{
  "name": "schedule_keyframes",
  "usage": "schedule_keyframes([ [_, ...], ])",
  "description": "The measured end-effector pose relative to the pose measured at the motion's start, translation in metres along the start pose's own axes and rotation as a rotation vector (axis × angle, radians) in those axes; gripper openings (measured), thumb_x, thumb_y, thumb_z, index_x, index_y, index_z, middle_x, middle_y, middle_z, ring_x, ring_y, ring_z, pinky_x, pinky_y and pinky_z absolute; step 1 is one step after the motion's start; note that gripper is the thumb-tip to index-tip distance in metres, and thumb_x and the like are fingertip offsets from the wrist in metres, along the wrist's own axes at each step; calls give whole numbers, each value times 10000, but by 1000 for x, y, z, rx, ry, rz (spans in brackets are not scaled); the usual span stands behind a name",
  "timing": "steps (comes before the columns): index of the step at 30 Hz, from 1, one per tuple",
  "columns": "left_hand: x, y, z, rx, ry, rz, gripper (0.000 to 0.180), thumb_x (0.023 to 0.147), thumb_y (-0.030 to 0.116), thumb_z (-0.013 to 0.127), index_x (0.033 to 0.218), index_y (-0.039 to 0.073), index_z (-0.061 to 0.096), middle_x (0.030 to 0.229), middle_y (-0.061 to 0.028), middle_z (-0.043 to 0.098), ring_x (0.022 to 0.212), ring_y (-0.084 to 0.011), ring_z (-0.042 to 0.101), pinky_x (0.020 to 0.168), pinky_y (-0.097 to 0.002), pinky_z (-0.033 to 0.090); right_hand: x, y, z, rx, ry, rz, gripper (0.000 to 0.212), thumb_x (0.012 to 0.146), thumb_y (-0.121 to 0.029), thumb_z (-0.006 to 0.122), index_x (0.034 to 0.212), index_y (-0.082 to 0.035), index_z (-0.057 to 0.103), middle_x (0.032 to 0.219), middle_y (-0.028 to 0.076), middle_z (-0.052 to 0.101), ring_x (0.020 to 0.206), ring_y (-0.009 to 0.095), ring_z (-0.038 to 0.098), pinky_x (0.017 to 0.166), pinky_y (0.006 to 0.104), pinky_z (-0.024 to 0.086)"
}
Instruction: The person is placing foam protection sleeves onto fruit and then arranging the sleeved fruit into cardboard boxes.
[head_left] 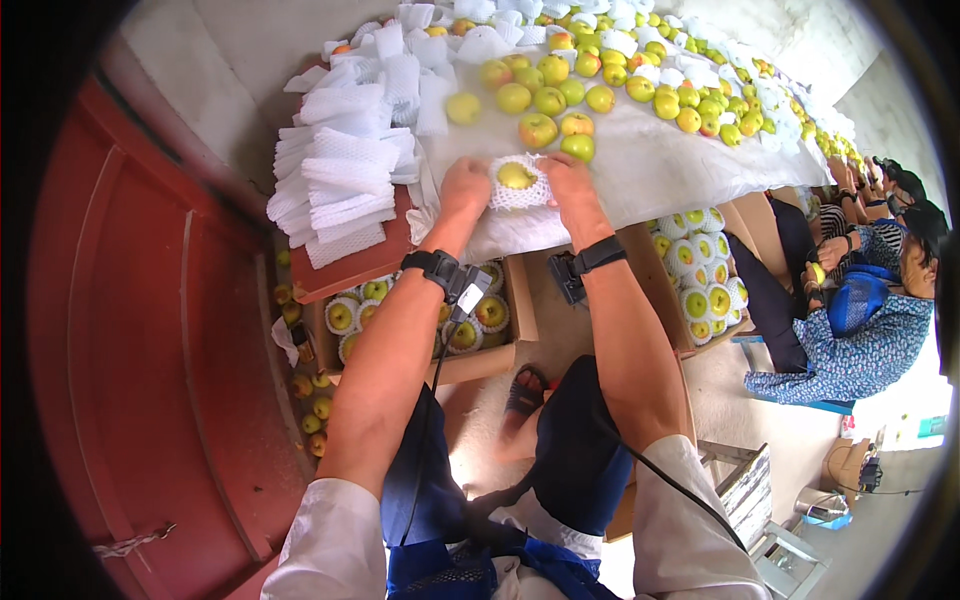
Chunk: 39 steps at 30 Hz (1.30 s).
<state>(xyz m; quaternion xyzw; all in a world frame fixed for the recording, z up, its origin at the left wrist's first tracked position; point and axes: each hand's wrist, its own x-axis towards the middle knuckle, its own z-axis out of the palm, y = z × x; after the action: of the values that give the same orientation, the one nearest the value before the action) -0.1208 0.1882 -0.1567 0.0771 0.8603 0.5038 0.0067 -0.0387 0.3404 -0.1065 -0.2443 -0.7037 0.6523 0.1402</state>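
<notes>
A yellow-green apple sits partly inside a white foam net sleeve at the near edge of the covered table, its top showing through the opening. My left hand pinches the sleeve's left side. On the other side, my right hand has closed fingers on the sleeve's right edge. Just beyond them lie loose red-yellow and green apples. Flattened foam sleeves are heaped to the left of my left hand.
Below the table edge stand a cardboard box of sleeved apples and another packed box to the right. A red door fills the left side. At right, a person in a blue patterned top sits by the table. More apples spread far right.
</notes>
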Motion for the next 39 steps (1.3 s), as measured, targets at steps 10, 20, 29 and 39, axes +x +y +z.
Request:
schedule_keyframes([
  [10, 1, 15, -8, -151, -84, -110, 344, 942, 277, 550, 1091, -8, 673, 1098, -242, 692, 1057, -407, 646, 920, -451, 494, -5, 7, -3, -61, -62, -27, 248, 905, -272, 655, 1072, -88, 673, 888, 2, 653, 742, 99, 594, 518, 297, 461],
  [20, -14, 38, -37, 112, -129, -26, 408, 962, 341, 538, 1125, -19, 637, 1128, -260, 677, 1075, -425, 639, 916, -475, 494, -20, -10, 2, -31, -64, -40, 220, 936, -254, 636, 1046, -67, 673, 841, -15, 619, 711, 84, 579, 522, 262, 457],
  [29, -9, 14, -43, 104, -132, -32, 426, 979, 350, 511, 1099, -38, 638, 1150, -281, 657, 1107, -447, 613, 950, -489, 477, -5, 10, 28, -124, -21, 15, 216, 931, -206, 622, 1005, -10, 673, 831, 98, 670, 679, 191, 641, 532, 332, 510],
  [39, -10, -21, -29, 197, 55, 113, 336, 966, 261, 526, 1016, -52, 638, 1028, -292, 670, 1019, -474, 625, 880, -495, 491, 15, 63, 50, -328, 138, -165, 171, 882, -169, 616, 922, -17, 683, 770, 201, 689, 759, 326, 688, 727, 472, 542],
])
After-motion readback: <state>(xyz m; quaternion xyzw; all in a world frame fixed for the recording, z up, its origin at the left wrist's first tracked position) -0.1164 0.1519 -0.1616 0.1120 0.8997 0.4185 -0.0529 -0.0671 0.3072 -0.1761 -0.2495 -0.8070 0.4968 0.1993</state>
